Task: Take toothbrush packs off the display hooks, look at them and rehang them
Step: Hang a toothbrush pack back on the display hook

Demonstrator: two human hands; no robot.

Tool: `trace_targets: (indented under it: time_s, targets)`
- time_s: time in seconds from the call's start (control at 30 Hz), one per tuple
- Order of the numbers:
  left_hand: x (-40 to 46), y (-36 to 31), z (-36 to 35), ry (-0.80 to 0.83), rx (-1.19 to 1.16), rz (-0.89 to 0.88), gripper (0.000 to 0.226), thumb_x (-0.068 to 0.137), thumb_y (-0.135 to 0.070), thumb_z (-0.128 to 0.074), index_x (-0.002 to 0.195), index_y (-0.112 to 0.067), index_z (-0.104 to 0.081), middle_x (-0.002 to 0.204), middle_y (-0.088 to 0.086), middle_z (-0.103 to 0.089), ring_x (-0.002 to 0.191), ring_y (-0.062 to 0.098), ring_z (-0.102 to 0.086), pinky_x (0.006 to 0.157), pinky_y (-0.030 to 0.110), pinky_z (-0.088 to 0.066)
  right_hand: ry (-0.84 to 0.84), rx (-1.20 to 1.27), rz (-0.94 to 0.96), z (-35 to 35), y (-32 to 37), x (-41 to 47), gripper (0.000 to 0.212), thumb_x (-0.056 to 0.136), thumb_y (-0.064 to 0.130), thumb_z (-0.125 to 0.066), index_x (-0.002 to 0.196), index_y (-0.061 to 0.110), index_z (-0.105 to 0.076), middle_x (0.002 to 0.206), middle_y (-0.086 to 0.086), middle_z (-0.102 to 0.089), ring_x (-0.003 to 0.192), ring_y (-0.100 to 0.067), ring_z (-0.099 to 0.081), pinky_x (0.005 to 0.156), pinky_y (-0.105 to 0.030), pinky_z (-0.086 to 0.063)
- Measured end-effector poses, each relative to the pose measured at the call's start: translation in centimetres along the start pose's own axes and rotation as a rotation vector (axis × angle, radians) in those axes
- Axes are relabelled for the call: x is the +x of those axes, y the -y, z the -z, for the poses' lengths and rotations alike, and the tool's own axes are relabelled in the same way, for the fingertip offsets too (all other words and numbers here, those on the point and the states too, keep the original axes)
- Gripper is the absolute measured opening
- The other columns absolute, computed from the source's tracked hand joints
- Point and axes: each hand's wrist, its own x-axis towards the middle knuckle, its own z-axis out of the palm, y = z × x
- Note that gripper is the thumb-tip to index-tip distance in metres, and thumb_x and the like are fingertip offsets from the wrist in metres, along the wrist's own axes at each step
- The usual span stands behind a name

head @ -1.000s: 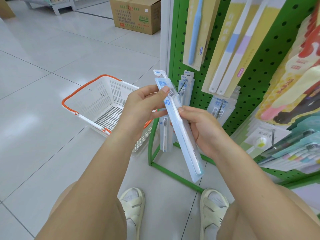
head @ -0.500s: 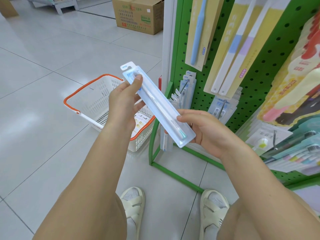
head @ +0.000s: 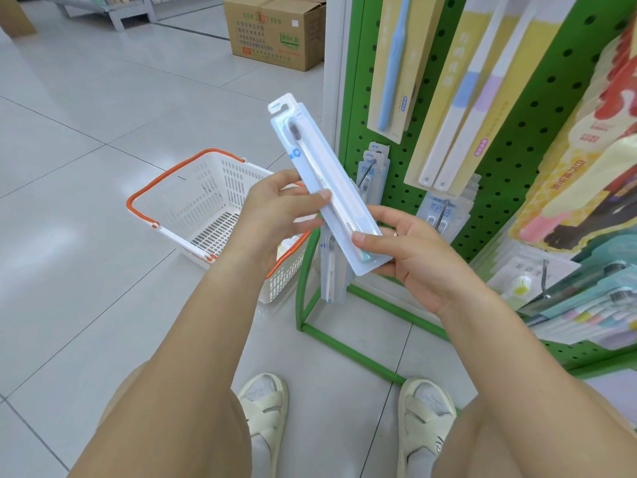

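I hold one clear blister toothbrush pack in front of me, tilted with its hang tab at the upper left and its front side facing me. My left hand pinches its middle with thumb on the front. My right hand grips the lower end, thumb over the handle tip. More packs of the same kind hang on hooks of the green pegboard display just behind, and others hang on its left side.
A white shopping basket with orange handles stands on the tiled floor left of the display. A cardboard box sits farther back. Larger toothbrush packs and colourful packs fill the pegboard to the right. My sandalled feet are below.
The pack was turned over from edge-on to face-up and raised. My left hand slid from the top end to the middle; my right hand now holds the lower end.
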Motion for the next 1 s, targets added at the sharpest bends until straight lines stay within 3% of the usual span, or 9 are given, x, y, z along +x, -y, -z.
trace_targets:
  time_s: [0.17, 0.3, 0.4, 0.53, 0.63, 0.7, 0.83, 0.9, 1.0]
  targets:
    - [-0.1, 0.4, -0.6, 0.057, 0.092, 0.023, 0.036, 0.086, -0.006, -0.070, 0.120, -0.009, -0.061, 0.102, 0.008, -0.074, 0.091, 0.017, -0.072, 0.068, 0.022, -0.057, -0.192, -0.310, 0.228, -0.7, -0.4, -0.1, 0.036, 0.085, 0.009, -0.069, 0.118, 0.023, -0.063, 0.091, 0.006, -0.075, 0.071, 0.000, -0.066, 0.064, -0.014, -0.050]
    - [-0.3, 0.2, -1.1, 0.068, 0.001, 0.046, 0.023, 0.092, -0.027, -0.065, 0.108, -0.010, -0.067, 0.106, 0.007, -0.073, 0.094, 0.019, -0.072, 0.074, 0.025, -0.058, -0.311, -0.615, 0.415, -1.2, -0.9, -0.4, 0.034, 0.088, 0.016, -0.065, 0.118, 0.033, -0.064, 0.096, 0.013, -0.072, 0.087, -0.006, -0.066, 0.080, -0.029, -0.053]
    - [-0.2, -0.1, -1.5, 0.063, -0.175, 0.070, 0.037, 0.082, -0.047, -0.064, 0.103, -0.016, -0.064, 0.117, 0.008, -0.068, 0.097, 0.020, -0.071, 0.083, 0.033, -0.059, -0.424, -0.986, 0.566, -1.7, -1.5, -0.4, 0.042, 0.091, 0.015, -0.059, 0.128, 0.035, -0.059, 0.100, 0.006, -0.071, 0.085, -0.022, -0.064, 0.070, -0.036, -0.052]
    - [-0.2, 0.5, -1.6, 0.034, -0.174, 0.021, 0.017, 0.098, -0.024, -0.056, 0.092, -0.010, -0.063, 0.106, 0.009, -0.068, 0.091, 0.018, -0.071, 0.081, 0.032, -0.059, -0.465, -1.164, 0.703, -1.9, -2.3, 0.2, 0.042, 0.085, 0.015, -0.066, 0.126, 0.024, -0.062, 0.111, 0.005, -0.069, 0.103, -0.024, -0.060, 0.066, -0.034, -0.051]
    - [-0.1, 0.7, -1.3, -0.015, -0.190, 0.014, 0.018, 0.101, -0.013, -0.048, 0.099, -0.006, -0.063, 0.091, 0.008, -0.072, 0.084, 0.019, -0.070, 0.076, 0.029, -0.059, -0.400, -1.069, 0.557, -2.2, -1.9, 0.2, 0.048, 0.087, 0.046, -0.064, 0.131, 0.027, -0.057, 0.123, 0.012, -0.060, 0.120, -0.012, -0.046, 0.086, -0.028, -0.042]
    - [0.0, 0.5, -1.0, -0.031, -0.189, 0.011, 0.017, 0.102, -0.012, -0.047, 0.105, -0.007, -0.063, 0.088, 0.004, -0.073, 0.086, 0.018, -0.071, 0.075, 0.029, -0.059, -0.318, -0.844, 0.401, -2.3, -1.3, 0.0, 0.053, 0.086, 0.053, -0.059, 0.134, 0.032, -0.052, 0.123, 0.018, -0.054, 0.119, -0.004, -0.045, 0.090, -0.022, -0.036]
    - [0.2, 0.3, -0.6, -0.054, -0.180, -0.023, 0.018, 0.101, -0.014, -0.048, 0.110, -0.010, -0.064, 0.101, 0.003, -0.072, 0.094, 0.018, -0.071, 0.075, 0.029, -0.059, -0.102, -0.382, 0.134, -1.4, -0.2, 0.0, 0.027, 0.094, 0.025, -0.059, 0.120, 0.022, -0.061, 0.103, 0.009, -0.069, 0.089, -0.004, -0.065, 0.081, -0.027, -0.053]
    - [0.1, 0.2, -0.5, -0.067, -0.170, -0.043, 0.016, 0.101, -0.015, -0.049, 0.105, -0.014, -0.065, 0.096, -0.003, -0.072, 0.087, 0.013, -0.071, 0.069, 0.025, -0.057, 0.039, -0.273, -0.007, -1.0, 0.0, -0.1, 0.016, 0.096, 0.016, -0.055, 0.108, 0.020, -0.066, 0.092, 0.005, -0.072, 0.075, -0.006, -0.068, 0.076, -0.028, -0.057]
    - [0.2, 0.2, -0.4, -0.068, -0.151, -0.059, 0.016, 0.101, -0.015, -0.050, 0.103, -0.015, -0.066, 0.092, -0.006, -0.073, 0.082, 0.009, -0.070, 0.066, 0.023, -0.055, 0.135, -0.197, -0.030, -0.7, 0.1, -0.4, 0.018, 0.093, 0.006, -0.058, 0.102, 0.020, -0.066, 0.091, 0.002, -0.074, 0.073, -0.010, -0.070, 0.072, -0.026, -0.058]
